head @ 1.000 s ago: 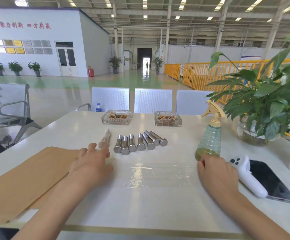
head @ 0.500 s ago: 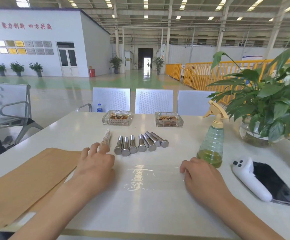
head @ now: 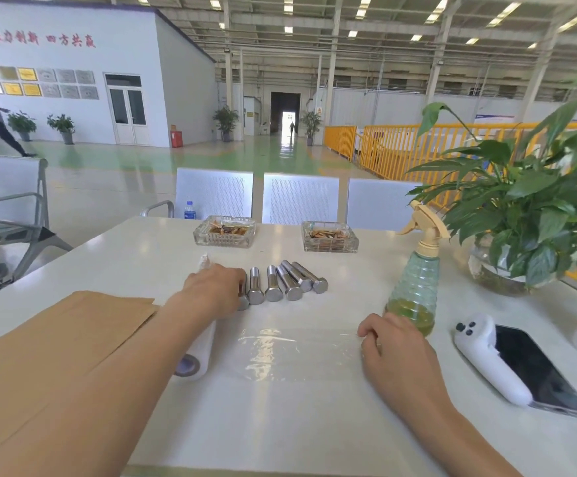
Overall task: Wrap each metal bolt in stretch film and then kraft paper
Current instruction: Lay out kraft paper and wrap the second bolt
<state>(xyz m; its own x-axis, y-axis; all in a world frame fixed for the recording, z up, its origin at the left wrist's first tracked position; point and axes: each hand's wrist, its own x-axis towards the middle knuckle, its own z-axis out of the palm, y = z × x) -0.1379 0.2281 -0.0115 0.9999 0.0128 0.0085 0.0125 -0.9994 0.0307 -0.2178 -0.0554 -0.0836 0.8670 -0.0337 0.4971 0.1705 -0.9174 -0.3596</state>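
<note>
Left hand (head: pixel 216 287) reaches forward over the near left end of the row of bolts (head: pixel 281 284). Its fingers are curled down over the leftmost bolt, whose head just shows under the knuckles, so I judge it is taking hold of this bolt, though the contact itself is hidden. Right hand (head: pixel 388 342) rests on the table (head: pixel 314 425) with fingers curled, pinching the right edge of the sheet of stretch film (head: pixel 290 352) to keep it flat.

The bolts lie side by side beyond the film, heads toward the person and shafts pointing away, the right ones fanned a little to the right. The film is between the two hands and nearer to the person than the bolts, so the picked bolt must come back toward the body. The left hand is clearly the nearer one. The film roll (head: pixel 195 352) lies under the left forearm, and the kraft paper (head: pixel 56 346) waits just beside it on the left.
</note>
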